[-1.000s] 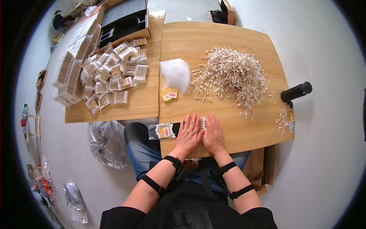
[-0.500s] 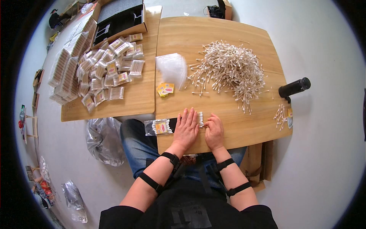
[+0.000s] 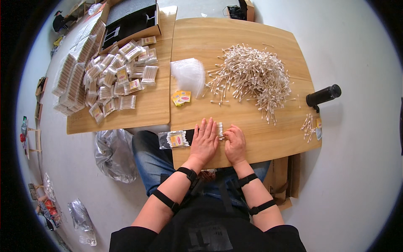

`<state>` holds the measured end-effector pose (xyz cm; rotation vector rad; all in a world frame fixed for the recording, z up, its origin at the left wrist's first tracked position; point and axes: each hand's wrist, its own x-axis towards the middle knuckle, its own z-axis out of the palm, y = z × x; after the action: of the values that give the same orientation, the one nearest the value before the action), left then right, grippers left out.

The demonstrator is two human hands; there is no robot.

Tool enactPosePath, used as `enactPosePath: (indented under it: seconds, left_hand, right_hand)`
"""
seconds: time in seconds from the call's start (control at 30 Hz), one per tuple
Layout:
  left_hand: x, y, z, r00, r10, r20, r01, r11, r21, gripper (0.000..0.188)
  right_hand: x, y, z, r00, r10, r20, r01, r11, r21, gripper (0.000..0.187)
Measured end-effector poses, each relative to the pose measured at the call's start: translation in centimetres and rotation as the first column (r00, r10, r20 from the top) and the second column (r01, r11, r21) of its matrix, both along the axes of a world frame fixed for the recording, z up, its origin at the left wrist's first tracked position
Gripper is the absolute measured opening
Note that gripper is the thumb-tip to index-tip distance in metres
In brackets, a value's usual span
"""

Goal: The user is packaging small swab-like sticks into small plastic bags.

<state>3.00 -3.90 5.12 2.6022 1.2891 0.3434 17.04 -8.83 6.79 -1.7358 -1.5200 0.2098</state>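
My left hand (image 3: 204, 141) lies flat, fingers spread, on the near edge of the wooden table (image 3: 235, 33). Beside it my right hand (image 3: 234, 143) curls its fingertips against a small row of cotton swabs (image 3: 219, 129) lined up between the two hands. To the left of my left hand a filled clear packet of swabs (image 3: 175, 139) with a yellow label sticks out over the table edge. Beyond the hands spreads a big loose heap of cotton swabs (image 3: 254, 74), with a stack of clear empty bags (image 3: 189, 74) and yellow labels (image 3: 181, 98) left of it.
A second table at the left carries several filled swab packets (image 3: 119, 80), stacked rows of packets (image 3: 71, 80) and an open black-lined box (image 3: 130, 19). A black cylinder (image 3: 323, 95) and a few swabs (image 3: 308, 124) sit at the right edge. Plastic bags (image 3: 113, 153) lie on the floor.
Both hands stayed at the near edge over the swab row; my right hand's fingers curled in closer to the swabs. The view shifted slightly.
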Motion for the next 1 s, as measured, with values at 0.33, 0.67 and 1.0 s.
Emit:
enactPosePath:
  seconds: [0.33,0.67,1.0]
  left_hand:
    - [-0.03,0.02,-0.24,1.0,0.003,-0.009,-0.003,1.0,-0.021,0.059]
    - [-0.04,0.01,-0.26,1.0,0.003,0.012,-0.003,1.0,-0.002,0.059]
    - [-0.05,0.02,-0.44,1.0,0.001,0.006,-0.001,1.0,-0.002,0.059]
  right_hand:
    - [0.09,-0.04,-0.33,1.0,0.024,0.008,-0.024,1.0,-0.016,0.022]
    - [-0.09,0.1,-0.04,1.0,0.009,0.02,-0.009,1.0,-0.003,0.022]
    - [-0.21,0.16,-0.1,1.0,-0.013,0.018,0.013,1.0,-0.016,0.026]
